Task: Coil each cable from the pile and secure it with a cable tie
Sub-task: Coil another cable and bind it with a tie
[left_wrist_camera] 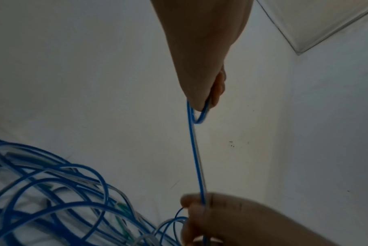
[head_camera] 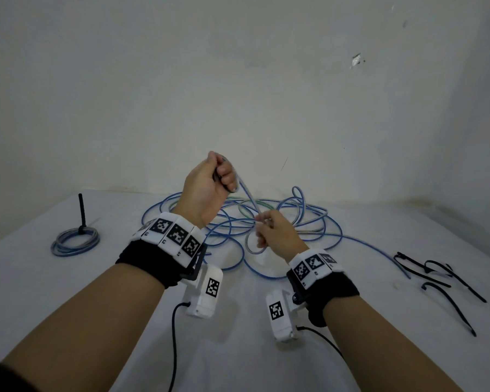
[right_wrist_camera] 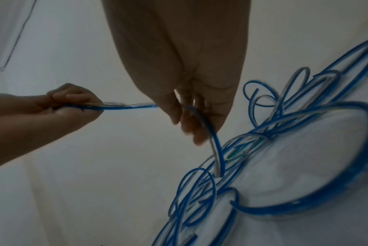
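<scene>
A tangled pile of blue and clear cables (head_camera: 280,222) lies on the white table. My left hand (head_camera: 224,174) is raised above the pile and grips a blue-and-clear cable (head_camera: 248,198) in its curled fingers. My right hand (head_camera: 262,226) pinches the same cable lower down, just over the pile. The stretch between the hands runs taut, as the cable (left_wrist_camera: 196,158) shows in the left wrist view and the cable (right_wrist_camera: 126,106) in the right wrist view. Below the right hand (right_wrist_camera: 191,119) it drops into the pile (right_wrist_camera: 263,133).
A finished coil (head_camera: 75,240) with an upright black tie lies at the table's left. Several loose black cable ties (head_camera: 436,273) lie at the right. The white cloth (head_camera: 238,349) stretches toward me; a pale wall stands close behind the pile.
</scene>
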Demonstrator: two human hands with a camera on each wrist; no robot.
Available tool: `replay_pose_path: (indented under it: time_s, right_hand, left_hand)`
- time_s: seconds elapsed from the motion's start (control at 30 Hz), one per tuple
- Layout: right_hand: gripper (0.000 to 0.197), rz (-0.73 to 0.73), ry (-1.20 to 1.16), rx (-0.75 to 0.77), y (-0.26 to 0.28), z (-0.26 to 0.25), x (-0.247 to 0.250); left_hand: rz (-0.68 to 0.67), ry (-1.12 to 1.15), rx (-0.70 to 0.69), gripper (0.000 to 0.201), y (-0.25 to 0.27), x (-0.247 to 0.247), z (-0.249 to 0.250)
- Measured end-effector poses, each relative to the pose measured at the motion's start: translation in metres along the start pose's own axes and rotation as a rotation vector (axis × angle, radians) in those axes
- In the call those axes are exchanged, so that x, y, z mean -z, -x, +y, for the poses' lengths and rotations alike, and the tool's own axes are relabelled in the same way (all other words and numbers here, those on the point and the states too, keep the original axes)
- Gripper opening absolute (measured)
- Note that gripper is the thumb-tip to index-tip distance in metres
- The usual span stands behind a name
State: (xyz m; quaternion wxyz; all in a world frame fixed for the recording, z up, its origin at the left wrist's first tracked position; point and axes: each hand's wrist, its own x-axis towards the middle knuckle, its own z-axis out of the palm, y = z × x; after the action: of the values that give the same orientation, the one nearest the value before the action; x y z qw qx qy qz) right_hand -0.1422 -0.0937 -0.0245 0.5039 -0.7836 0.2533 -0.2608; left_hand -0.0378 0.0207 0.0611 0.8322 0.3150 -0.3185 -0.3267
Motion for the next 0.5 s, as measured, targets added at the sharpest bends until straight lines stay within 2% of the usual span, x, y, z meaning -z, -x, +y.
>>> replay_pose_path:
  time_s: [0.1, 0.2, 0.3, 0.33, 0.43, 0.5]
  right_hand:
    - [0.007, -0.071, 0.044, -0.005, 0.009, 0.004, -0.002]
    - [0.014, -0.102, -0.027, 0.058, 0.016, -0.005, -0.002]
    - [0.023, -0.105, 0.076, 0.153, 0.017, -0.019, 0.004]
    - [0.023, -0.109, 0.112, 0.176, 0.017, -0.023, 0.007]
    - [0.022, -0.072, 0.197, 0.233, 0.016, -0.035, 0.020]
    - [0.020, -0.018, 0.212, 0.258, 0.013, -0.040, 0.026]
  left_hand:
    - [0.076, -0.071, -0.097, 0.031, -0.007, 0.001, 0.000]
    - [0.102, -0.493, -0.247, 0.025, -0.009, 0.005, -0.015]
    - [-0.033, -0.894, -0.379, 0.020, -0.007, 0.016, -0.032]
    - [-0.096, -1.012, -0.371, 0.020, -0.006, 0.020, -0.035]
    - [-0.283, -1.377, -0.234, 0.018, -0.002, 0.029, -0.038]
    - [-0.357, -1.559, -0.184, 0.019, 0.000, 0.032, -0.039]
